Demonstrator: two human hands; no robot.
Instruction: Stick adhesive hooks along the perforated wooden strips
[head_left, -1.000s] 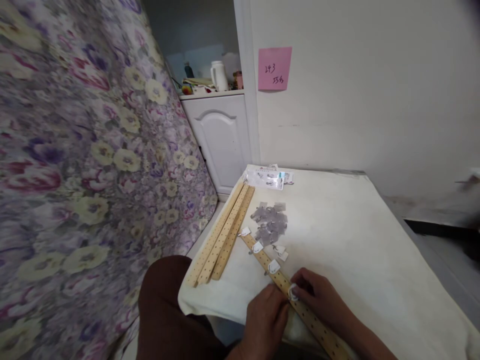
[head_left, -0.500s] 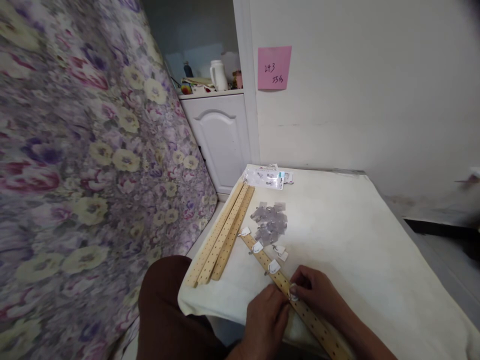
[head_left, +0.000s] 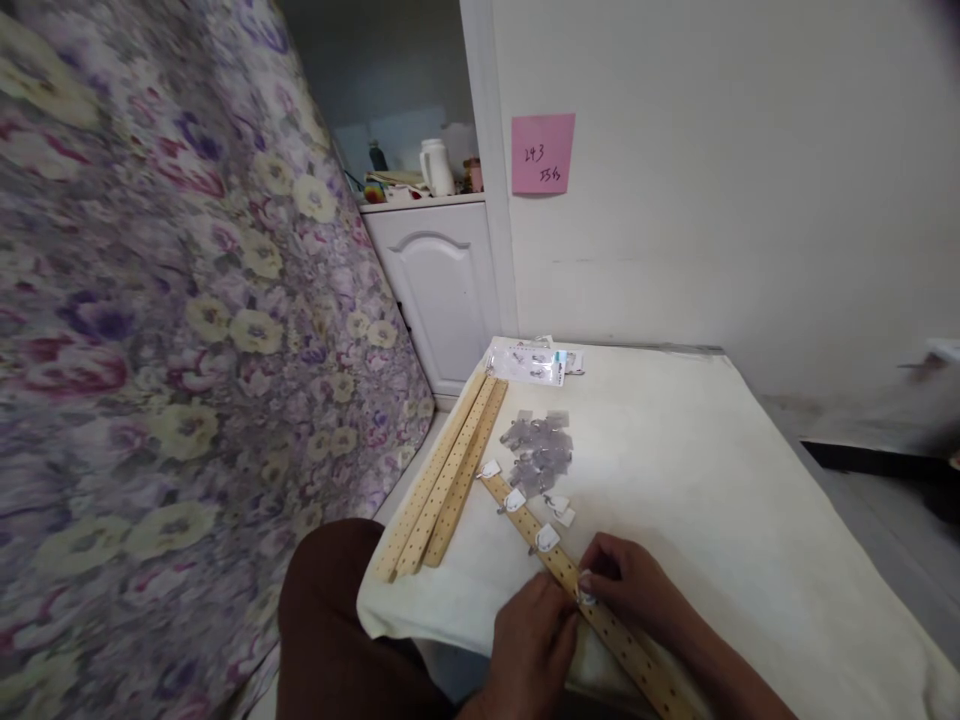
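Observation:
A long wooden strip with rows of holes (head_left: 527,522) runs diagonally along the near part of the table. Several small white tags with metal loops (head_left: 547,538) hang in its holes. My right hand (head_left: 628,582) pinches another small white tag (head_left: 586,588) at the strip, lower down than the others. Beside the strip's left edge, my left hand (head_left: 531,630) is closed, fingertips against the wood close to that same tag. Two loose white tags (head_left: 561,510) lie right of the strip. Beyond them is a pile of small greyish clear tags with metal parts (head_left: 541,455).
Several more perforated wooden strips (head_left: 450,470) lie along the table's left edge. Clear packaging with printed cards (head_left: 527,363) sits at the far edge of the cloth-covered table (head_left: 675,460). A floral curtain (head_left: 187,320) hangs at the left, and my knee (head_left: 330,600) is below it.
The view has tilted slightly, so the room sits a little lower in the picture. Both hands stay at the same tag on the strip, with barely any finger movement.

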